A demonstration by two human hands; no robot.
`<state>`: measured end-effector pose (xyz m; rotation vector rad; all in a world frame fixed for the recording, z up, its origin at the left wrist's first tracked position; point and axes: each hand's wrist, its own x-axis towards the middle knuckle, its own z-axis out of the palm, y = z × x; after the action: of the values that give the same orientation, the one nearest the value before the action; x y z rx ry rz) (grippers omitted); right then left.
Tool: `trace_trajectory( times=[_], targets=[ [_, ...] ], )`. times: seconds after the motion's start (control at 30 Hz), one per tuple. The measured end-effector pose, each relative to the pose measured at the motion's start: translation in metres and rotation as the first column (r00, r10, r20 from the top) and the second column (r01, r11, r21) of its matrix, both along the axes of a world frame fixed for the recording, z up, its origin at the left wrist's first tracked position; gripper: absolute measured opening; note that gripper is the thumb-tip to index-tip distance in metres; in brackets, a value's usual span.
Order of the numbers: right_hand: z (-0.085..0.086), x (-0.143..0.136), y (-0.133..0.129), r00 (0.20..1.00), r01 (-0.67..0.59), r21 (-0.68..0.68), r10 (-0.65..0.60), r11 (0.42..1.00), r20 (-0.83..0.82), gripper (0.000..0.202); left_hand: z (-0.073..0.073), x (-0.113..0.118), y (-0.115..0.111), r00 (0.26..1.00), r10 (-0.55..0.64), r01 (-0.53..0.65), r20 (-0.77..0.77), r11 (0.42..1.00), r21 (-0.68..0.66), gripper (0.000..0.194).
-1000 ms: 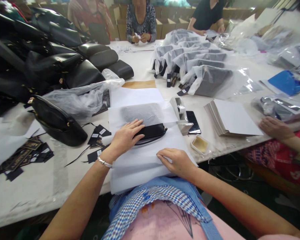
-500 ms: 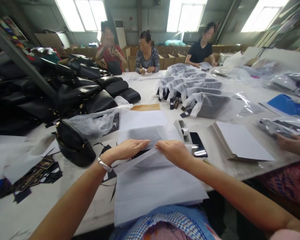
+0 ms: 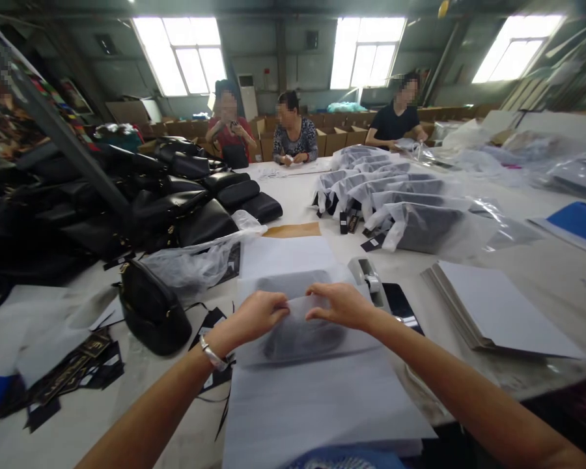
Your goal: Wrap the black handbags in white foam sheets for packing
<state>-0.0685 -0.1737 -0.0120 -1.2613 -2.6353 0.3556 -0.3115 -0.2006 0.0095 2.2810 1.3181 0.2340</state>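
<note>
hang tags: a pile of black tags (image 3: 75,371) with gold lettering, at 9 o'clock on the table, nearest the person's left forearm.
black zip bag: the small black handbag (image 3: 151,319) leans at about 9 o'clock, between the tags and the left hand.
left hand: at 10 o'clock of the wrapped bag, thumb and fingers nearly together at the paper's edge; whether they pinch it, i cannot tell.
wrapped bag: a dark bag shape (image 3: 305,342) under translucent tissue paper (image 3: 254,352), centred before the person, longer side running roughly 9 to 3 o'clock. the edge of the paper crosses between both sets of fingertips; neither hand is clearly nearer.
right hand: the right hand (image 3: 344,305) is at 1 to 2 o'clock, thumb and forefinger parted over the paper, no firm hold visible.
tape dispenser: the dispenser (image 3: 361,267) is at 2 o'clock, phone (image 3: 397,301) beside it.
card stack: white-topped boards (image 3: 508,306), at 3 o'clock.
</note>
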Motion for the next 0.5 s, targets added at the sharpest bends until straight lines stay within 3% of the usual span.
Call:
trace_trajectory(
  times=[0.17, 0.3, 0.5],
  targets=[
    [-0.005, 0.013, 0.003, 0.999, -0.050, 0.005, 0.051, 0.999, -0.020, 0.008, -0.007, 0.000, -0.003, 0.996, 0.080, -0.079, -0.028, 0.996, 0.052, 0.022],
    [-0.015, 0.010, 0.008, 0.999, -0.040, 0.066, 0.042, 0.997, -0.021, 0.008, -0.014, 0.001, -0.008, 0.977, 0.175, -0.160, -0.123, 0.980, 0.121, 0.024],
    [-0.023, 0.007, 0.013, 0.999, -0.018, 0.148, 0.024, 0.989, -0.042, 0.010, -0.025, 0.000, -0.010, 0.966, 0.233, -0.210, -0.114, 0.961, 0.181, 0.027]
  ],
)
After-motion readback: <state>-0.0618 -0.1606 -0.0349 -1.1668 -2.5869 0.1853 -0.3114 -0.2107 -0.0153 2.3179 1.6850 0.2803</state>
